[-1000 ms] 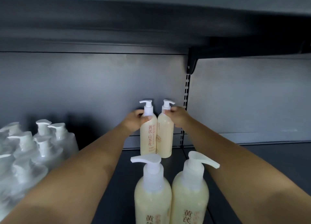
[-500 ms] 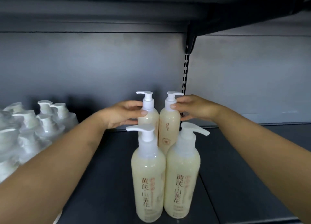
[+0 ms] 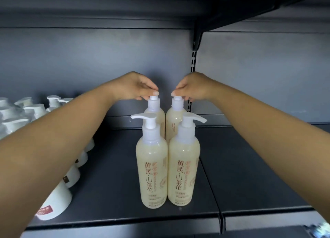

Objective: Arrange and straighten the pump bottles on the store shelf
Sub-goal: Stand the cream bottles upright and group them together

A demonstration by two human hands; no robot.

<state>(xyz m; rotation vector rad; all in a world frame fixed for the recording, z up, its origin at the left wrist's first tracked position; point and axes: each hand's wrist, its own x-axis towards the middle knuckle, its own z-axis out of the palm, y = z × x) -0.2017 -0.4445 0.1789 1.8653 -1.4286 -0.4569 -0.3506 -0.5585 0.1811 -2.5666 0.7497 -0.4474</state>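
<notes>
Four cream pump bottles stand in a two-by-two block on the dark shelf (image 3: 250, 175). The front left bottle (image 3: 151, 166) has its white nozzle pointing left; the front right bottle (image 3: 184, 166) has its nozzle pointing right. Behind them stand the back left bottle (image 3: 157, 111) and the back right bottle (image 3: 174, 112), mostly hidden. My left hand (image 3: 132, 87) pinches the pump head of the back left bottle from above. My right hand (image 3: 194, 87) pinches the pump head of the back right bottle the same way.
A crowd of white pump bottles (image 3: 59, 193) fills the shelf's left side, partly under my left forearm. The grey back panel has a slotted upright (image 3: 193, 62) just behind the right hand. An upper shelf (image 3: 160, 5) hangs overhead. A seam splits the shelf right of the block.
Both hands have risen from the sides of the back bottles' necks onto their pump heads. The view has pulled back, so all four bottles show down to their bases.
</notes>
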